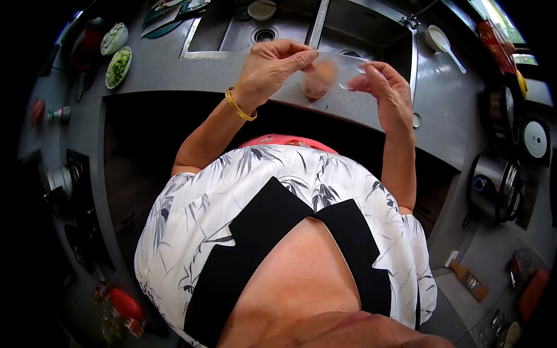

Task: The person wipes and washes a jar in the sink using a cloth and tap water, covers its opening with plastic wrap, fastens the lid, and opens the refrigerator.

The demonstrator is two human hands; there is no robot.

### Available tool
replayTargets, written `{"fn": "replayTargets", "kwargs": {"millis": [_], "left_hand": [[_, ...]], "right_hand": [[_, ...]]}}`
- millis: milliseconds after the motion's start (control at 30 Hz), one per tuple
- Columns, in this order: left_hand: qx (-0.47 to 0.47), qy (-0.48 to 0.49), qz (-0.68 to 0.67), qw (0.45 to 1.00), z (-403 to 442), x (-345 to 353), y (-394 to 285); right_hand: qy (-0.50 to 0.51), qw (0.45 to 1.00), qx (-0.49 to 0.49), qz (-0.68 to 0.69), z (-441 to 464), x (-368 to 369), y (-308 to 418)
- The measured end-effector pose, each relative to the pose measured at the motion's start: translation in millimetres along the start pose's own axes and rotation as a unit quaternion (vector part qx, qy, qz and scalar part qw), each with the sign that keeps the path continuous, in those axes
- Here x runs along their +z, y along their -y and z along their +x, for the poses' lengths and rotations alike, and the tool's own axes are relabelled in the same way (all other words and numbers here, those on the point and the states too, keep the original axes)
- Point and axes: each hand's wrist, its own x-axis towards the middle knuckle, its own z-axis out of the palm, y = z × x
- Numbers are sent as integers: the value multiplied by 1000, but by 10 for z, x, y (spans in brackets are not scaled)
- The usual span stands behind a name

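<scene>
Between my two hands, over the counter's front edge, hangs a clear plastic bag (347, 71) with blurred orange-brown contents (321, 78) that I cannot identify. My left hand (279, 66), a gold bangle on its wrist, is closed in a pinch on the bag's left edge. On the other side, my right hand (384, 90) pinches the bag's right edge between thumb and fingers. The bag is see-through and partly blurred, so its outline is hard to follow.
A double sink (365, 29) lies beyond the hands, with a white bowl (261, 9) in its left basin. Chopped greens fill an oval dish (118, 67) at left. To the right are a bowl with a white spoon (455, 58), a metal appliance (493, 184) and a grater (471, 282).
</scene>
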Motion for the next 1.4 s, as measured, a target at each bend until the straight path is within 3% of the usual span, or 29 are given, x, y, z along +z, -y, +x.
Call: {"fn": "replayTargets", "kwargs": {"millis": [333,433,533,633,767,867,1000,1167,1333,1400], "left_hand": [[-146,-36,-49,987,-62,-220,221],[-150,-51,-51,986,-57,-231,280],[-155,-77,-73,982,-16,-210,377],[-156,-87,-103,979,57,-186,535],[-170,-101,-102,975,96,-97,604],[-187,-116,-106,970,128,-17,610],[-193,-134,-103,967,170,-9,626],[-195,-135,-102,966,136,-142,652],[-171,-126,-111,971,100,-223,637],[-170,-128,-102,972,74,-282,633]], "right_hand": [[-74,996,52,3,120,278,-310],[-72,994,76,-39,144,281,-342],[-135,978,69,-146,142,145,-346],[-241,954,-10,-179,-38,-445,-506],[-466,856,-33,-221,-477,-1792,-992],[-508,776,48,-370,-930,-2530,-1466],[-375,743,145,-535,-969,-2361,-1593],[-375,650,237,-617,-601,-1942,-1534],[-350,685,183,-612,-575,-1953,-1613],[-368,691,75,-618,-573,-1958,-1725]]}}
